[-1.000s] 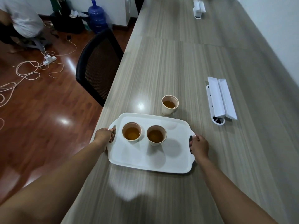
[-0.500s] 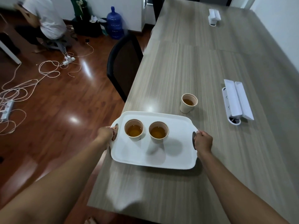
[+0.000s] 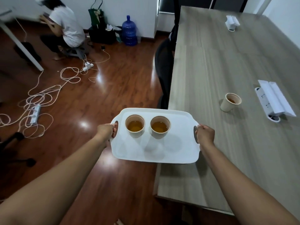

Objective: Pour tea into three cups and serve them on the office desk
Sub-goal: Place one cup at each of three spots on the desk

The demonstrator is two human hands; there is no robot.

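Both hands are closed on the tray point(image 3: 178, 151) handles: left grip point(image 3: 106, 130) at one slot, right grip point(image 3: 204, 134) at the other. Between the grips stand two cups point(image 3: 135, 125) point(image 3: 160, 127) of tea, nearer the left one. The served cup point(image 3: 230, 102) sits on the counter point(image 3: 211, 65), beyond the right grip. Judging by the brimming tea, keep the tray level and move slowly. Fingers under the handles are hidden; whether the tray touches the counter edge is unclear

One head-worn wide-angle camera is looking forward and down, close over the long grey wood-grain bench point(image 3: 227, 65) corner and the reddish wooden floor point(image 3: 97, 98).
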